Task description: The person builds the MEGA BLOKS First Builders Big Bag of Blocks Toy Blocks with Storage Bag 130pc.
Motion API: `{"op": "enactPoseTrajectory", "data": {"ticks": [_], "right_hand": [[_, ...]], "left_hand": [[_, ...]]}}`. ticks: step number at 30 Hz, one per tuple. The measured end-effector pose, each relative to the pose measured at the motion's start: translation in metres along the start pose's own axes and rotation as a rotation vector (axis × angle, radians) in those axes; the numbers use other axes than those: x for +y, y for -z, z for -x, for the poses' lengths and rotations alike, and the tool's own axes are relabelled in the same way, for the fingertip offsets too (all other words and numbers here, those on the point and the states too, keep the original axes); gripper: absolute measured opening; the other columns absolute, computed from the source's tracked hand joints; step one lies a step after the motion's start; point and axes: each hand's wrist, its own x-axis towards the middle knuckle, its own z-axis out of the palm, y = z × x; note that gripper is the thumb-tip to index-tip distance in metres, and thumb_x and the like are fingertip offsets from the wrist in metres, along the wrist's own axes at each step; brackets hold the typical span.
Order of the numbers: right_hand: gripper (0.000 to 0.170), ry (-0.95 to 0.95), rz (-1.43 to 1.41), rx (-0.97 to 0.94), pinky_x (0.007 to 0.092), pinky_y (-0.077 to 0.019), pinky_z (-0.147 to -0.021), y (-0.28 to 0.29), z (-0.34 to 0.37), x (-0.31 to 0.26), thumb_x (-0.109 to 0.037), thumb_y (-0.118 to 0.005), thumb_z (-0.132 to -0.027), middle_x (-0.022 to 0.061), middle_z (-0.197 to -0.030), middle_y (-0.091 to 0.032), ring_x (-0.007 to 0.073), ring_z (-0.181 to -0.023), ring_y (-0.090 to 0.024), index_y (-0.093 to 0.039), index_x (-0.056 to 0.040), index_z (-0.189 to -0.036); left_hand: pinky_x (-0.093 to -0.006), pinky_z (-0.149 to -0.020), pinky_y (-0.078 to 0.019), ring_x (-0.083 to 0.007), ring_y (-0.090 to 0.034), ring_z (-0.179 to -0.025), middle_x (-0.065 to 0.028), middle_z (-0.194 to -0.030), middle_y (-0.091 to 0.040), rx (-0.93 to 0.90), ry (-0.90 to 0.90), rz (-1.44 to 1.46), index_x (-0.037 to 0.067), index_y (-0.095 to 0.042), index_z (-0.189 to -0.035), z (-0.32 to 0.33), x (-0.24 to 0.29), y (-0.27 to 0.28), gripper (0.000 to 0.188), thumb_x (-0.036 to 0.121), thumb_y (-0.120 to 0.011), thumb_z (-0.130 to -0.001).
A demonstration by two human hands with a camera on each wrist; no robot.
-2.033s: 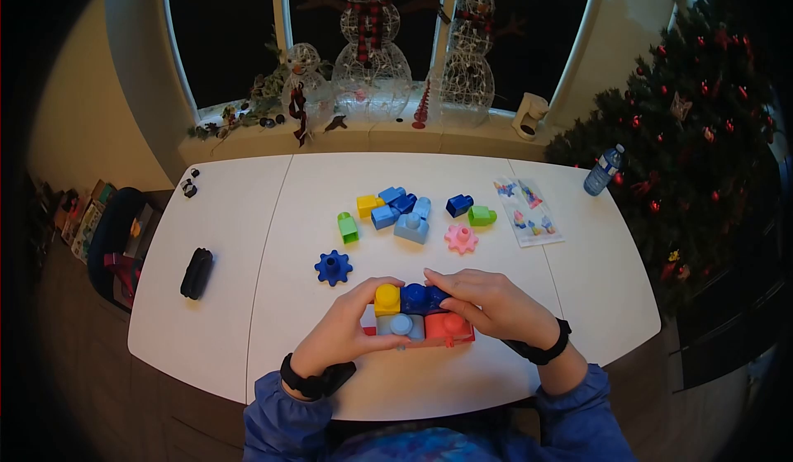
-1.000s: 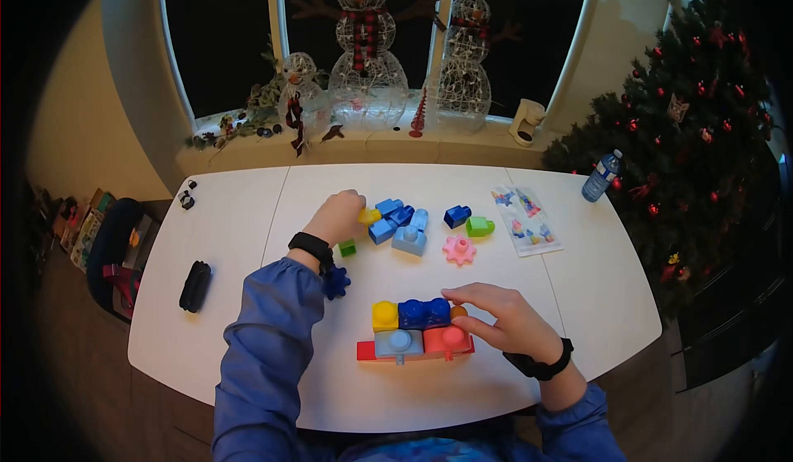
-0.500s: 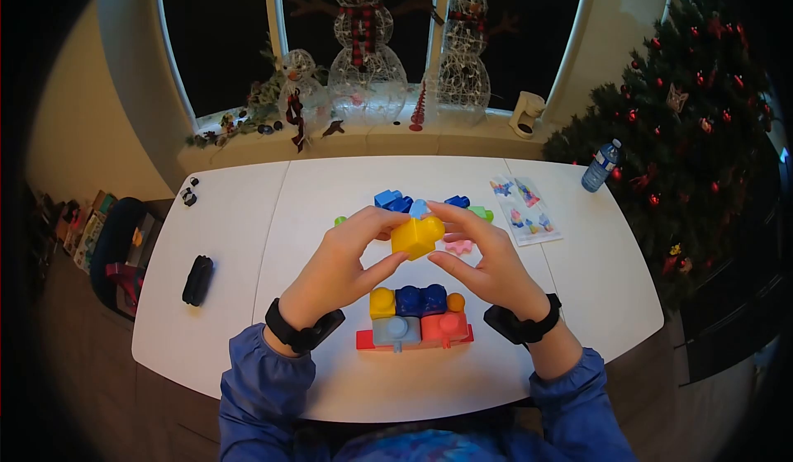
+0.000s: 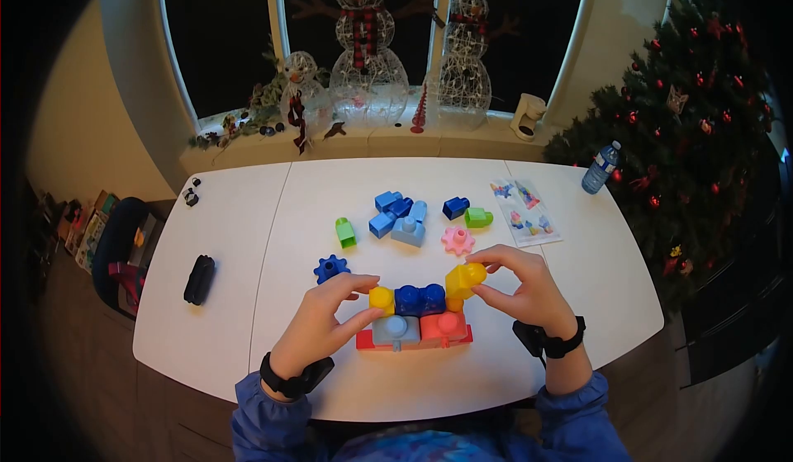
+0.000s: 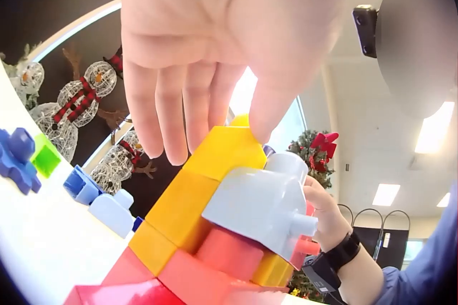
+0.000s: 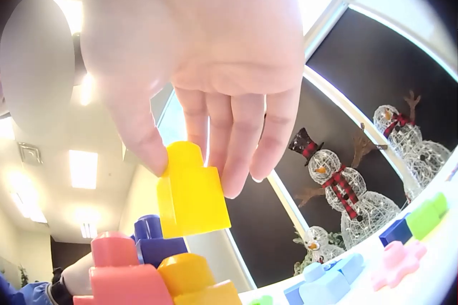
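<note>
My right hand (image 4: 533, 290) pinches a yellow toy building block (image 6: 193, 198) by its upper part, thumb on one side and fingertips on the other. The held block is tilted, low over the orange block (image 6: 187, 274) at the right end of a built stack. My left hand (image 4: 312, 328) grips the yellow block (image 4: 382, 298) at the stack's left end between thumb and fingers. Between these ends sit dark blue blocks (image 4: 420, 299). In front are a grey-blue block (image 4: 396, 331) and a coral block (image 4: 444, 327), above a red base (image 4: 365, 340).
Behind the stack lie a blue gear (image 4: 331, 269), a green block (image 4: 345, 232), several blue blocks (image 4: 407, 232) and a pink gear (image 4: 458, 241). A picture sheet (image 4: 527, 213) and water bottle (image 4: 601, 168) are at the back right. A black case (image 4: 199, 279) lies left.
My left hand picked up the yellow block from the loose pile and passed it to my right hand. The right hand has brought it over the orange block; the left has returned to the stack.
</note>
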Motion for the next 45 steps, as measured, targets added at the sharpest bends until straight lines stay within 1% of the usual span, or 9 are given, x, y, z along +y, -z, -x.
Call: {"op": "enactPoseTrajectory", "data": {"ticks": [6, 14, 20, 23, 26, 32, 35, 41, 45], "right_hand": [[0.039, 0.003, -0.056, -0.105, 0.0330, -0.0588, -0.082, -0.016, 0.006, 0.001, -0.010, -0.082, -0.088, 0.0097, -0.113, -0.076, 0.0230, -0.098, -0.072, -0.072, -0.0061, -0.125], [0.039, -0.056, -0.133, -0.055, 0.0346, -0.0616, -0.088, -0.028, 0.018, 0.005, -0.007, -0.079, -0.092, 0.0116, -0.118, -0.074, 0.0253, -0.105, -0.073, -0.070, -0.0064, -0.130], [0.040, -0.060, -0.181, -0.052, 0.0359, -0.0601, -0.093, -0.035, 0.024, 0.015, -0.007, -0.077, -0.093, 0.0120, -0.119, -0.074, 0.0261, -0.107, -0.073, -0.068, -0.0064, -0.133], [0.040, -0.059, -0.190, -0.049, 0.0362, -0.0591, -0.095, -0.035, 0.026, 0.016, -0.007, -0.076, -0.094, 0.0120, -0.119, -0.074, 0.0263, -0.108, -0.073, -0.067, -0.0065, -0.133], [0.040, -0.050, -0.200, -0.049, 0.0358, -0.0588, -0.095, -0.036, 0.026, 0.016, -0.008, -0.076, -0.094, 0.0120, -0.119, -0.074, 0.0260, -0.107, -0.072, -0.067, -0.0065, -0.133], [0.040, -0.057, -0.212, -0.055, 0.0353, -0.0585, -0.094, -0.036, 0.026, 0.019, -0.008, -0.076, -0.094, 0.0116, -0.118, -0.073, 0.0251, -0.107, -0.071, -0.067, -0.0066, -0.134], [0.041, -0.050, -0.228, -0.054, 0.0352, -0.0584, -0.093, -0.037, 0.027, 0.021, -0.008, -0.076, -0.094, 0.0112, -0.118, -0.073, 0.0247, -0.107, -0.071, -0.067, -0.0068, -0.134], [0.042, -0.055, -0.216, -0.057, 0.0348, -0.0582, -0.093, -0.036, 0.026, 0.021, -0.008, -0.077, -0.094, 0.0104, -0.118, -0.073, 0.0238, -0.107, -0.071, -0.067, -0.0077, -0.134], [0.042, -0.052, -0.220, -0.056, 0.0347, -0.0580, -0.093, -0.037, 0.026, 0.022, -0.008, -0.077, -0.093, 0.0099, -0.119, -0.073, 0.0234, -0.108, -0.071, -0.067, -0.0080, -0.134]], "left_hand": [[-0.0334, -0.089, -0.0621, -0.0242, -0.073, -0.100, -0.0128, -0.113, -0.072, 0.086, 0.020, 0.093, -0.002, -0.070, -0.118, 0.007, 0.000, -0.013, 0.028, 0.004, -0.078, -0.091], [-0.0339, -0.088, -0.0625, -0.0234, -0.073, -0.098, -0.0114, -0.110, -0.073, 0.112, 0.026, 0.089, -0.001, -0.072, -0.113, 0.006, 0.000, -0.015, 0.027, 0.006, -0.082, -0.088], [-0.0341, -0.087, -0.0617, -0.0222, -0.072, -0.100, -0.0110, -0.111, -0.073, 0.007, -0.029, 0.177, 0.000, -0.069, -0.123, 0.003, -0.015, -0.004, 0.031, 0.009, -0.077, -0.094], [-0.0313, -0.080, -0.0599, -0.0226, -0.072, -0.097, -0.0133, -0.108, -0.073, 0.168, 0.178, 0.278, 0.000, -0.067, -0.123, -0.012, -0.048, 0.002, 0.034, 0.018, -0.077, -0.096], [-0.0320, -0.079, -0.0588, -0.0236, -0.072, -0.093, -0.0170, -0.107, -0.073, 0.276, 0.315, -0.023, 0.000, -0.066, -0.124, -0.048, -0.064, 0.016, 0.041, 0.027, -0.077, -0.096], [-0.0405, -0.081, -0.0597, -0.0378, -0.073, -0.092, -0.0258, -0.106, -0.072, 0.221, 0.371, -0.559, -0.005, -0.063, -0.119, -0.096, -0.124, 0.005, 0.062, 0.046, -0.080, -0.090], [-0.0446, -0.085, -0.0590, -0.0416, -0.072, -0.097, -0.0271, -0.105, -0.071, 0.169, 0.419, -0.648, -0.007, -0.062, -0.115, -0.111, -0.136, -0.002, 0.065, 0.049, -0.081, -0.087], [-0.0448, -0.087, -0.0574, -0.0401, -0.071, -0.098, -0.0246, -0.107, -0.072, -0.049, 0.479, -0.723, -0.004, -0.068, -0.114, -0.117, -0.148, 0.006, 0.050, 0.034, -0.081, -0.085], [-0.0417, -0.084, -0.0594, -0.0360, -0.072, -0.093, -0.0228, -0.105, -0.071, 0.022, 0.362, -0.583, -0.005, -0.067, -0.111, -0.103, -0.129, 0.015, 0.042, 0.026, -0.078, -0.085]]}}
